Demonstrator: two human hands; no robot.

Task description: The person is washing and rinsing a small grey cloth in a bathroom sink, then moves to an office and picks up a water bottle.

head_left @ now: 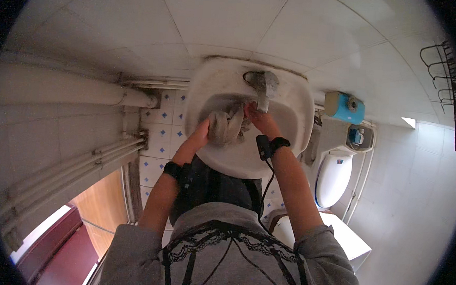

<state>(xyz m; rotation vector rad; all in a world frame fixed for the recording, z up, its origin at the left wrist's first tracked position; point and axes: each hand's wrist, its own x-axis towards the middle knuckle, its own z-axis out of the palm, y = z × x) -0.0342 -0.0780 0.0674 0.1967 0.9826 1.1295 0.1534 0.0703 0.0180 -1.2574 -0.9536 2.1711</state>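
A wet-looking grey-beige cloth (223, 127) is bunched up over the basin of a white sink (299, 89). My left hand (201, 132) grips the cloth's left side, its fingers partly hidden behind the folds. Just under the spout of the metal faucet (265, 87), my right hand (261, 120) has its fingers curled at the cloth's right edge. Whether water runs from the spout is too unclear to tell. Black bands circle both wrists, and a small black box with a cable sits by the right one.
Right of the sink stand a toilet with a white lid (334, 180) and a blue box (345, 108) on its tank. Pipes (96, 158) run along the left wall. A rack of dark hooks (444, 72) hangs at the far right. Blue-patterned tiles (158, 133) cover the floor.
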